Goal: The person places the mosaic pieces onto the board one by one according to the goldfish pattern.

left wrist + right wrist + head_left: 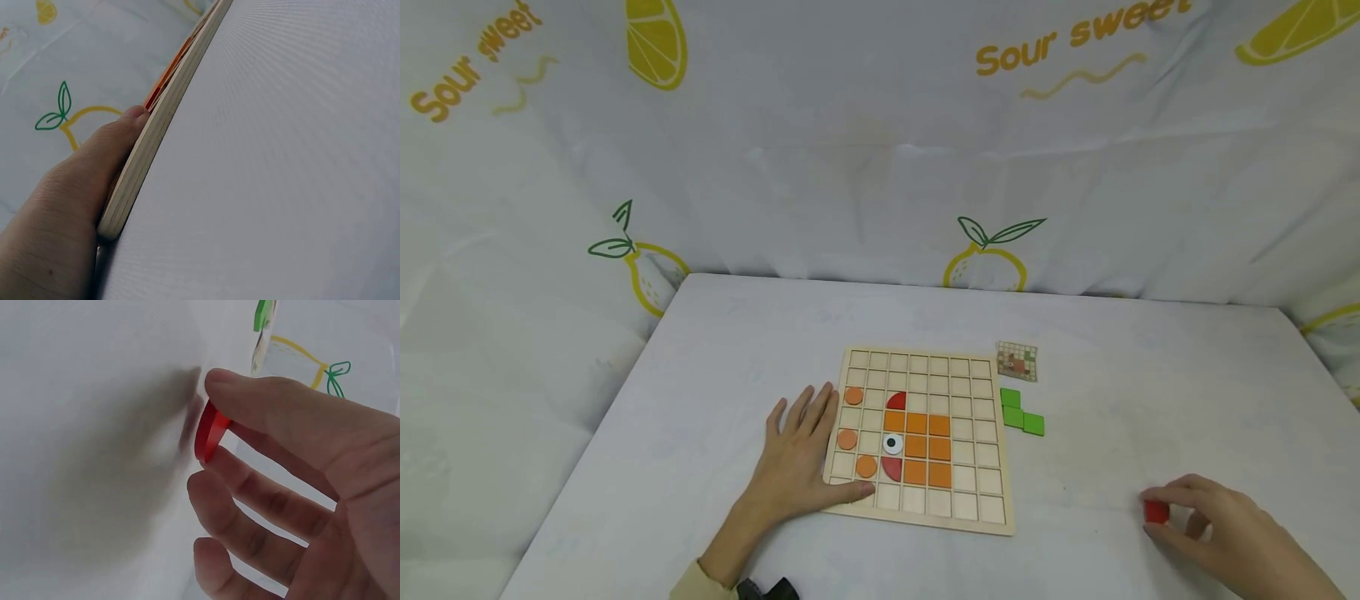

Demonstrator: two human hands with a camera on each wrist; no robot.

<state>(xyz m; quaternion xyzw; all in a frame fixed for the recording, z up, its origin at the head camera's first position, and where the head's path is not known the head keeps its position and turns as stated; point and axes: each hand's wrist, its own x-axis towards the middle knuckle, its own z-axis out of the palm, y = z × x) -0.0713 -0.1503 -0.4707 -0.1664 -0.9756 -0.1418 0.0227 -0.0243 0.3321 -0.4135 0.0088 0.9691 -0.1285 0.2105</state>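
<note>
A wooden grid board (977, 517) lies on the table. My left hand (797, 467) rests at its left side with fingers extended, the thumb across the lower left corner; in the left wrist view the thumb (94, 156) lies over the board's edge (144, 150). Orange square tiles (916, 447), orange discs (853, 396), two red quarter-circle tiles (897, 401) and a white eye disc (892, 443) sit in the cells. Well right of the board, my right hand (1225, 525) pinches a thin red tile (212, 431) between thumb and fingertip, close above the table.
Several green square tiles (1012, 416) lie against the board's right side. Above them is a small picture card (1017, 361) with a grid pattern. A white cloth with lemon prints (865, 167) hangs behind the table.
</note>
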